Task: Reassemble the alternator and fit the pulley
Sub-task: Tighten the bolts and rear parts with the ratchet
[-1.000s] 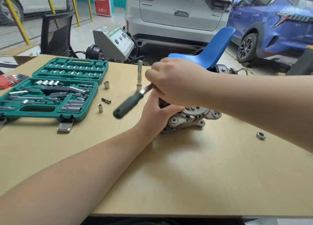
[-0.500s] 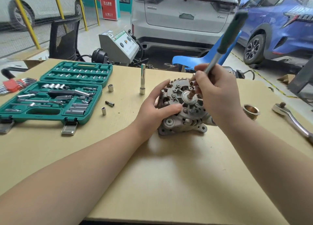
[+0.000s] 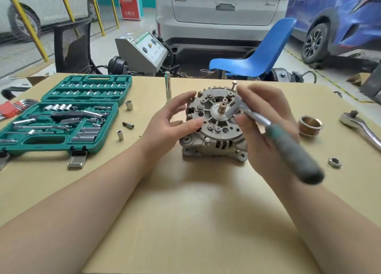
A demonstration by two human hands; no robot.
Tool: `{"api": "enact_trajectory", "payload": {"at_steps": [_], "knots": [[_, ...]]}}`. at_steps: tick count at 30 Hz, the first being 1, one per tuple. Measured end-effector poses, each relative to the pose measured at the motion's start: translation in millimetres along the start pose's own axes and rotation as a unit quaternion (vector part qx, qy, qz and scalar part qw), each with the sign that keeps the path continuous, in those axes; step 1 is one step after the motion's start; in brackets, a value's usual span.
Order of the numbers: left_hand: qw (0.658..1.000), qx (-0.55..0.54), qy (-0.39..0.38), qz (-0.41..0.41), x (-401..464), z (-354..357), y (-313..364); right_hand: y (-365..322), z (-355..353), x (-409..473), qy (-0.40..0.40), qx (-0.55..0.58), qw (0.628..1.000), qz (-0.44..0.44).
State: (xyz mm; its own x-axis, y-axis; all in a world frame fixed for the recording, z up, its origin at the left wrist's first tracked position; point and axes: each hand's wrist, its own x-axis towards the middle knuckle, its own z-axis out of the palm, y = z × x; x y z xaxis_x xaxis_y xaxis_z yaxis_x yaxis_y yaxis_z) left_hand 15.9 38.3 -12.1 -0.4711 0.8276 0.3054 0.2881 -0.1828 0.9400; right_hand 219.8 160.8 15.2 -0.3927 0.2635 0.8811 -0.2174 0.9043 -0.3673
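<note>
Both my forearms are bare along their whole visible length; no sleeves or cuffs show. My left hand (image 3: 173,121) is ungloved, with no ring, and no watch or band at the wrist. My right hand (image 3: 266,129) likewise (partly motion-blurred). Fingernails are short and unpainted where visible.

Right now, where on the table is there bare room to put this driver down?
The widest bare patch is the near table in front of the alternator, between the forearms. A smaller gap lies between nut and pulley. It is crowded left, by the socket case and loose sockets.
</note>
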Motion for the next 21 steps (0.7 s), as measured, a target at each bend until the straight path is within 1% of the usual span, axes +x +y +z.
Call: {"api": "enact_trajectory", "payload": {"at_steps": [2,4,6,7,9,11,13,15,17,19,20,21], "knots": [[0.997,0.055,0.007,0.058,-7.4,-6.1,3.8,-3.2,-2.7,-1.6,-0.038,-0.025,0.999,-0.027],[0.981,0.126,-0.003,0.145,-13.5,-10.1,9.6,-5.1,-3.4,-2.7,-0.066,-0.023,0.997,-0.036],[0.959,0.183,-0.023,0.214,-19.9,-7.4,13.7,-4.1,-4.6,-2.4,-0.08,0.001,0.997,-0.019],[0.951,0.201,-0.032,0.234,-23.5,-4.1,13.2,-2.9,-5.5,-2.3,-0.09,0.023,0.996,0.003],[0.945,0.218,-0.034,0.242,-30.5,4.4,9.1,-1.7,-8.3,-0.4,-0.12,0.098,0.986,0.064],[0.955,0.202,-0.014,0.215,-34.0,9.7,5.5,-2.7,-12.3,2.3,-0.139,0.19,0.965,0.118],[0.964,0.179,0.007,0.197,-34.4,11.6,5.3,-5.4,-15.9,5.7,-0.143,0.267,0.938,0.17],[0.964,0.177,0.023,0.199,-35.4,14.0,4.8,-8.1,-20.2,10.7,-0.143,0.348,0.898,0.227],[0.962,0.178,0.031,0.203,-36.2,15.1,4.1,-9.5,-26.8,15.9,-0.157,0.456,0.829,0.285],[0.962,0.179,0.033,0.204,-36.6,15.4,3.8,-14.7,-29.9,20.3,-0.186,0.545,0.755,0.313],[0.962,0.179,0.033,0.204,-36.4,15.2,3.6,-18.1,-28.7,21.1,-0.194,0.56,0.739,0.32],[0.962,0.179,0.032,0.204,-36.3,15.0,3.5,-21.6,-26.1,20.5,-0.193,0.554,0.74,0.33]]}}
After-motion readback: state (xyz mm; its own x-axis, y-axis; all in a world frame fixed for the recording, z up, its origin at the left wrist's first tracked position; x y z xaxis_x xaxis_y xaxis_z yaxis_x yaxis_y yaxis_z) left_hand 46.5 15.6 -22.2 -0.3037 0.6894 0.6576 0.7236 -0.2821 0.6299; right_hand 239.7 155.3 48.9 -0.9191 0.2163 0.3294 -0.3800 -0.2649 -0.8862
